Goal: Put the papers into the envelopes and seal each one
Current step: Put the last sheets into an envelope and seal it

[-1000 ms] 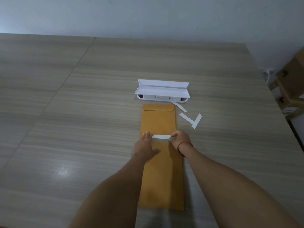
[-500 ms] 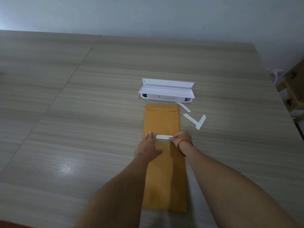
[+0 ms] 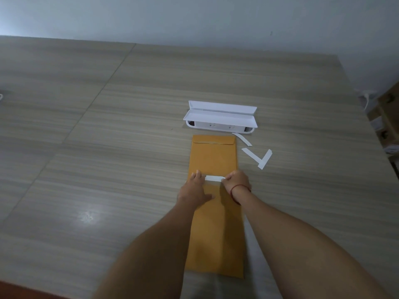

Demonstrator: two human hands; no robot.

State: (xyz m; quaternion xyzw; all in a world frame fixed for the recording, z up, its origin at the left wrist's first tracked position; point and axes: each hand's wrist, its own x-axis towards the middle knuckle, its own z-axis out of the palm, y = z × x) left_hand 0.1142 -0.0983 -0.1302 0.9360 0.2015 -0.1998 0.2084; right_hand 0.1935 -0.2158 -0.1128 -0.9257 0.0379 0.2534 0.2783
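Two long orange-brown envelopes lie end to end on the wooden table. The far envelope (image 3: 213, 156) has its flap folded down at the far end. The near envelope (image 3: 216, 240) runs toward me. My left hand (image 3: 194, 190) presses flat on the near envelope's top end. My right hand (image 3: 237, 182), with a red string on its wrist, pinches the right end of a white strip (image 3: 212, 178) that lies across that top end. The strip's left end meets my left fingertips.
A white open box (image 3: 220, 117) with a raised lid stands just beyond the envelopes. Three loose white strips (image 3: 257, 157) lie on the table to the right. Cardboard boxes (image 3: 386, 126) stand past the table's right edge.
The view has shifted slightly, so everything sits a little further right in the frame. Both hands stay at the white strip; it looks a bit shorter between them.
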